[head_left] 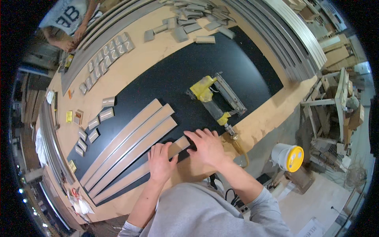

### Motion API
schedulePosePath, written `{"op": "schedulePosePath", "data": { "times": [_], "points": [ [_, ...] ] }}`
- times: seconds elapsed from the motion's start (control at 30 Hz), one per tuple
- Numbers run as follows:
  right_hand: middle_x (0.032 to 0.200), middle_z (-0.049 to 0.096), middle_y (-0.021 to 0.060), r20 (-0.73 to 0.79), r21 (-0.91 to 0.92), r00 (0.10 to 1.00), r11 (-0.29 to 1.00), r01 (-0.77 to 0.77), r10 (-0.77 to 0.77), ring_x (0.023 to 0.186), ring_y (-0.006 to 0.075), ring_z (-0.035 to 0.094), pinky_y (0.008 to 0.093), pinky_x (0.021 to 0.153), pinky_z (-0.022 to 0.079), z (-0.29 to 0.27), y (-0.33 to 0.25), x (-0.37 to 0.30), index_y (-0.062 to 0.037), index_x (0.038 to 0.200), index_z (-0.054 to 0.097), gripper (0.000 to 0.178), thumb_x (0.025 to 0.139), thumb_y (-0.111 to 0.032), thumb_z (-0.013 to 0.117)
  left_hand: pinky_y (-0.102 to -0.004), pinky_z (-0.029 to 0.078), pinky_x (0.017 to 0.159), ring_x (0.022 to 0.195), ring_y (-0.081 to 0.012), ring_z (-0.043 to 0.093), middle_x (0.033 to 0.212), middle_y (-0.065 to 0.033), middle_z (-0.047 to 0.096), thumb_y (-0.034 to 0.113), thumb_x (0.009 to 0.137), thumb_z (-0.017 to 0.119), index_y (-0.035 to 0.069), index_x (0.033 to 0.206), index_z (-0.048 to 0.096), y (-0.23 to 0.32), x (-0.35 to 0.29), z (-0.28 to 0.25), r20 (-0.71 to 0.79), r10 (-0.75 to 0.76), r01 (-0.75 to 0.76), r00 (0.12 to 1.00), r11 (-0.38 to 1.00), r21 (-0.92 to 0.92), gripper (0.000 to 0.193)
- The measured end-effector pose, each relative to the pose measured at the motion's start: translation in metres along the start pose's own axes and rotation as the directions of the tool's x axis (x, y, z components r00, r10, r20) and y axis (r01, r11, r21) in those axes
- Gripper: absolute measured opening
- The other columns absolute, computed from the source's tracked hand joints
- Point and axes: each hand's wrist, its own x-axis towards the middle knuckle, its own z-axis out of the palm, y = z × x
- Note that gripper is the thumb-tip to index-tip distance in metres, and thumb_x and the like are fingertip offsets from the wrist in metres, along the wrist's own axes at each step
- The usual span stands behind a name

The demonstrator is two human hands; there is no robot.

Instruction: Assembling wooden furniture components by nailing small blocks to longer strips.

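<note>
In the head view, the left hand (161,160) grips a long tan strip (130,176) between thumb and fingers, and the right hand (207,147) pinches its end. The strip lies along the black panel's (166,79) near edge; rightward, a yellow lid (295,158) hides a white bucket's (279,156) contents.

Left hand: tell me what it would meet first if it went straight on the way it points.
The left hand would likely meet the nearest of the three side-by-side strips, just ahead; depth is unclear, so it might pass above.
</note>
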Motion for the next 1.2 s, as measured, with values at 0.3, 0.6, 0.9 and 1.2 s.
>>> {"op": "schedulePosePath", "data": {
  "times": [0.3, 0.6, 0.9, 1.2],
  "points": [
    [0.11, 0.062, 0.0034, 0.306, 0.006, 0.888, 0.934, 0.358, -0.343, 0.111, 0.029, 0.062, 0.05, 0.093, 0.05, -0.008, 0.02, 0.051, -0.0169, 0.114, 0.066, 0.045, 0.073, -0.018, 0.084, -0.0465, 0.044, 0.098, 0.115, -0.0306, 0.056, 0.113, -0.0091, 0.059, 0.022, 0.077, 0.084, 0.011, 0.127, 0.064, 0.0, -0.004, -0.002, -0.041, -0.013, 0.012, 0.999, 0.999, -0.03, 0.055],
    [0.11, 0.064, 0.0052, 0.324, -0.002, 0.877, 0.927, 0.375, -0.354, 0.111, 0.0307, 0.063, 0.0521, 0.095, 0.051, -0.012, 0.016, 0.052, -0.0152, 0.113, 0.066, 0.042, 0.074, -0.022, 0.082, -0.0468, 0.042, 0.096, 0.114, -0.027, 0.055, 0.114, -0.0069, 0.057, 0.022, 0.08, 0.082, 0.011, 0.128, 0.064, -0.001, -0.006, -0.001, -0.044, -0.005, 0.004, 0.999, 1.0, -0.018, 0.053],
    [0.124, 0.061, 0.0139, -0.318, -0.055, 0.945, 0.993, -0.1, 0.077, 0.103, 0.0346, 0.067, 0.0456, 0.09, 0.057, -0.027, 0.057, 0.073, -0.0193, 0.143, 0.056, 0.067, 0.082, -0.021, 0.083, -0.0486, 0.044, 0.099, 0.118, -0.0291, 0.054, 0.116, -0.0072, 0.057, 0.025, 0.077, 0.084, 0.012, 0.128, 0.063, -0.008, -0.007, 0.007, -0.059, 0.014, -0.016, 0.998, 0.999, -0.039, 0.057],
    [0.145, 0.044, 0.0294, -0.177, 0.054, 0.951, 0.968, -0.246, 0.252, 0.125, 0.0494, 0.056, 0.0489, 0.107, 0.051, -0.049, 0.032, 0.103, -0.0239, 0.164, 0.027, 0.102, 0.076, -0.012, 0.078, -0.0493, 0.045, 0.098, 0.116, -0.029, 0.055, 0.112, -0.0073, 0.057, 0.026, 0.075, 0.085, 0.013, 0.127, 0.064, -0.016, -0.004, 0.012, -0.092, 0.049, -0.055, 0.995, 0.996, -0.063, 0.057]
  ]
}}
